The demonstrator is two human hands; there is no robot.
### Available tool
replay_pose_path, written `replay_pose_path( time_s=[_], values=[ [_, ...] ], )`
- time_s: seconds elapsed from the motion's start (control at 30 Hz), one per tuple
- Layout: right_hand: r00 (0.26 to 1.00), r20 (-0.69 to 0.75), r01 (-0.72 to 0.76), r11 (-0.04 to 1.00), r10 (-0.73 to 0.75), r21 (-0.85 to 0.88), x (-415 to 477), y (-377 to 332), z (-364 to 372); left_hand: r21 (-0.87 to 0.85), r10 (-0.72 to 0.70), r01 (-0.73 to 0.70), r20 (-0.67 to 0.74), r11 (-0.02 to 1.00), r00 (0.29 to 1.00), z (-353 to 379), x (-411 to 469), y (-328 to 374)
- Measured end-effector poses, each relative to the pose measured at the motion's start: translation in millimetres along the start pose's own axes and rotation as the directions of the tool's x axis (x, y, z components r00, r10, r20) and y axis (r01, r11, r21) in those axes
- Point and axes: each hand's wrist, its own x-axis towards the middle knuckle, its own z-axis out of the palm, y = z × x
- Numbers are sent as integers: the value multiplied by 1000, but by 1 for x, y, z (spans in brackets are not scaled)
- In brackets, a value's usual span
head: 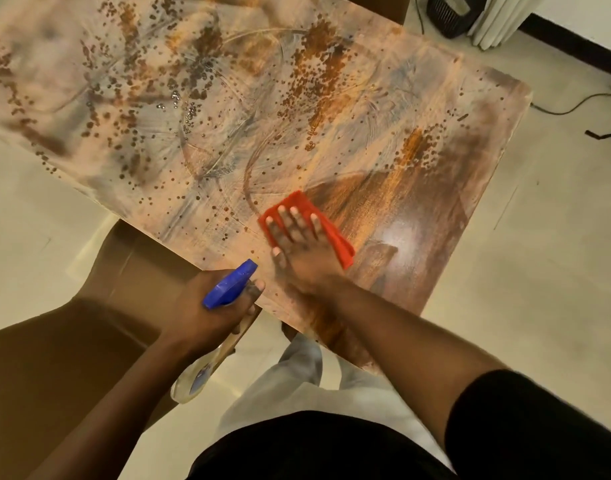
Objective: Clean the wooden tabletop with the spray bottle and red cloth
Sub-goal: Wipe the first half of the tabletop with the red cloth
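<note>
The wooden tabletop (331,109) fills the upper half of the head view, dusty and speckled with spray droplets. A darker, shinier patch lies near its right near corner. My right hand (298,244) presses flat, fingers spread, on the folded red cloth (335,233) near the table's front edge, at the border of the shiny patch. My left hand (210,306) grips a clear spray bottle with a blue trigger head (229,284) just off the table's front edge, nozzle pointing up toward the table. The bottle's body hangs below my hand.
A brown cardboard box (99,327) stands on the pale floor at the lower left, against the table. A black device (449,12), white boards (501,19) and black cables (574,105) lie on the floor at the upper right.
</note>
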Motion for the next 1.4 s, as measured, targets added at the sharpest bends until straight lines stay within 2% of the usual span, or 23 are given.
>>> replay_pose_path(
  time_s=[0.13, 0.23, 0.37, 0.47, 0.6, 0.73, 0.8, 0.9, 1.0, 1.1, 1.17, 1.27, 1.4],
  values=[
    [979, 57, 200, 977, -196, -68, -55, -29, 43, 15, 58, -59, 31, 998, 998, -3, 2, 2],
    [977, 95, 200, 975, -191, -98, -114, -7, 61, 1, 78, -78, 37, 997, 996, 3, 3, 7],
    [999, 39, 39, 992, -34, -123, -169, 50, 54, -23, 34, -32, 75, 999, 997, 9, 3, 9],
    [994, -8, -107, 982, 107, -158, -162, 100, 27, 11, 14, -14, 75, 1000, 997, 12, 1, 6],
    [939, -138, -327, 942, 315, -79, -115, 147, -10, 28, 7, -9, 70, 1000, 998, 12, -3, 2],
    [875, -159, -463, 886, 458, 1, -63, 136, -23, 37, 10, -13, 73, 999, 997, 9, -5, 0],
    [894, -144, -428, 904, 425, 7, -56, 113, -17, 36, 11, -14, 68, 999, 998, 11, -6, 2],
    [960, -56, -275, 961, 275, -5, -74, 69, 4, 41, 26, -29, 70, 999, 997, 12, -3, 7],
    [994, 6, -111, 993, 111, -32, -117, 34, 34, 30, 70, -72, 73, 997, 995, 15, 4, 20],
    [999, 46, 24, 995, -20, -101, -168, 40, 60, 6, 98, -99, 52, 995, 994, 20, 17, 36],
    [996, 70, 64, 990, -55, -127, -191, 61, 58, -26, 113, -111, 47, 993, 993, 23, 27, 48],
    [998, 59, 21, 989, -13, -143, -198, 106, 35, -5, 123, -123, 37, 992, 992, 31, 39, 69],
    [982, -30, -189, 976, 187, -111, -166, 188, -17, 17, 119, -119, -16, 993, 993, 40, 56, 92]
  ],
)
